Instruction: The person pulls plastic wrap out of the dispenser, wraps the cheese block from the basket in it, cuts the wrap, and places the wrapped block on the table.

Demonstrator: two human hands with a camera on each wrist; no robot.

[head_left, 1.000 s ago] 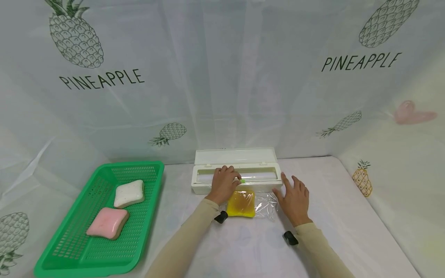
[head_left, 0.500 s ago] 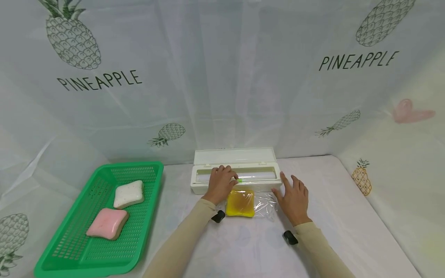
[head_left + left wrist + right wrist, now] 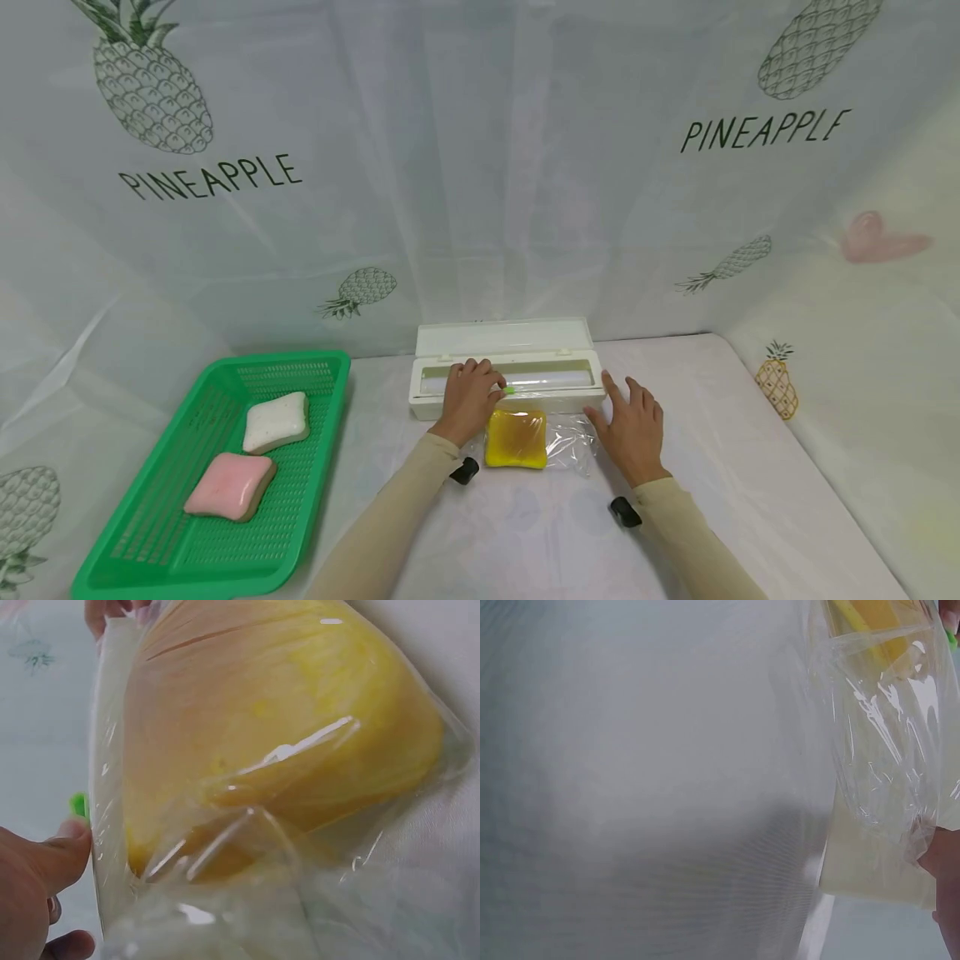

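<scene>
A white cling film dispenser [image 3: 506, 403] lies with its lid [image 3: 504, 337] raised at the back, a pale roll inside. My left hand [image 3: 469, 403] pinches the small green slider [image 3: 509, 390] on its front rail. In the left wrist view the thumb presses against this slider [image 3: 78, 804]. My right hand [image 3: 632, 433] touches the dispenser's right front corner, thumb at the front, other fingers spread at the end. A yellow toast-shaped sponge [image 3: 517, 440] lies in front under clear cling film [image 3: 572, 443], which runs up to the dispenser and bunches beside the right thumb [image 3: 939, 859].
On the left stands a green plastic basket [image 3: 335, 450] holding a white toast-shaped piece [image 3: 276, 422] and a pink one [image 3: 231, 487]. A pineapple-print curtain [image 3: 480, 208] rises behind the table [image 3: 540, 550].
My left hand has moved slightly left along the dispenser together with the green slider. My right hand stays at the right corner. The view has shifted a little.
</scene>
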